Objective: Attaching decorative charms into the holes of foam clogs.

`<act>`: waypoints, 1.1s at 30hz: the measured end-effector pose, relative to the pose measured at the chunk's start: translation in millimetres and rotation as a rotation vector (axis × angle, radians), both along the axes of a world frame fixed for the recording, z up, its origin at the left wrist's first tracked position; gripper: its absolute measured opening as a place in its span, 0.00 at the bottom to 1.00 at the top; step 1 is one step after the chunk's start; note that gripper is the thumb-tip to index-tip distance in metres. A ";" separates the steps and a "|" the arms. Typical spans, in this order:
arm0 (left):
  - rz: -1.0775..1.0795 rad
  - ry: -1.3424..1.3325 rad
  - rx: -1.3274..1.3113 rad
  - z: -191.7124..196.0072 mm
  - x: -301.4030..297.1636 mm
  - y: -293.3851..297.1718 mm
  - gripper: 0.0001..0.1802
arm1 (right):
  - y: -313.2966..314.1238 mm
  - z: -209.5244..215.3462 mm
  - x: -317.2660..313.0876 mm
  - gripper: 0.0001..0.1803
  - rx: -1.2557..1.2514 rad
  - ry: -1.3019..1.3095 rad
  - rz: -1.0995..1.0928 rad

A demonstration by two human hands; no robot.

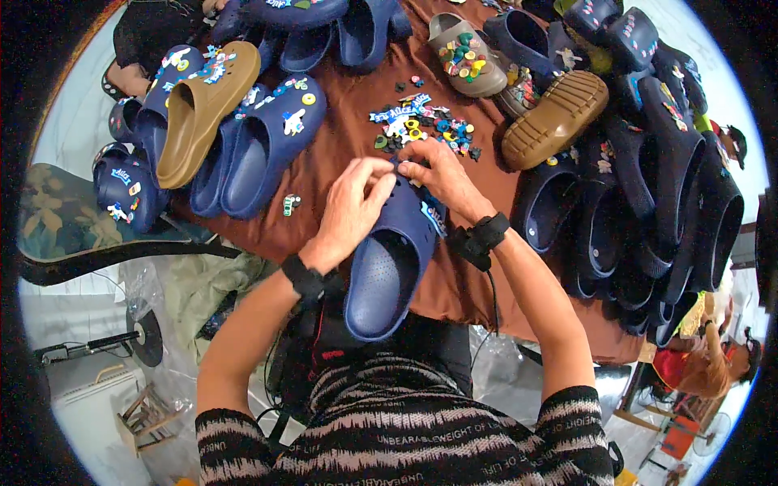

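A dark blue clog point(399, 217) lies before me, its toe pointing away and its heel toward my body. A light blue charm point(433, 219) sits on the right side of its upper. My left hand point(350, 202) is closed at the clog's toe, fingers bent over it. The fingers of my right hand point(444, 180) are pinched together at the same toe, touching the left fingertips. Any small piece between them is hidden. Just beyond my hands lies a pile of small colourful shoe charms point(429, 125), with blue, yellow, black and white pieces.
Blue clogs point(258, 158) and a tan clog point(207, 113) stand at the left on the brown cloth point(324, 194). A tan clog point(555, 120) lies sole up at the right, by many dark clogs point(600, 219). One green-white charm point(292, 204) lies alone. A person point(705, 364) is at the far right.
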State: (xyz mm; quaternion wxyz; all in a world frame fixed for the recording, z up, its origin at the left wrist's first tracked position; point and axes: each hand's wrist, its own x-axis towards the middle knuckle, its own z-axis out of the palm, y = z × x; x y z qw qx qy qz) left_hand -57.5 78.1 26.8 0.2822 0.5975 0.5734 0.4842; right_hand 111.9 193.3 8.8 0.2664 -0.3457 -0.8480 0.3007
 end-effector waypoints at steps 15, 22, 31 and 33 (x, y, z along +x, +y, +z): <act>-0.035 0.221 -0.092 -25.3 -8.7 40.0 0.08 | -0.1 -4.6 -3.8 0.08 -0.438 0.273 -0.007; -0.024 0.371 0.009 -21.4 -5.3 38.6 0.07 | -2.2 -9.4 -2.4 0.10 -0.516 0.403 0.013; -0.012 0.431 -0.047 -16.2 -2.8 37.6 0.07 | -3.5 -1.7 6.0 0.12 -0.709 0.403 -0.094; -0.007 0.438 -0.071 -17.8 -2.8 39.8 0.07 | 1.0 -7.7 5.8 0.13 -0.560 0.345 -0.007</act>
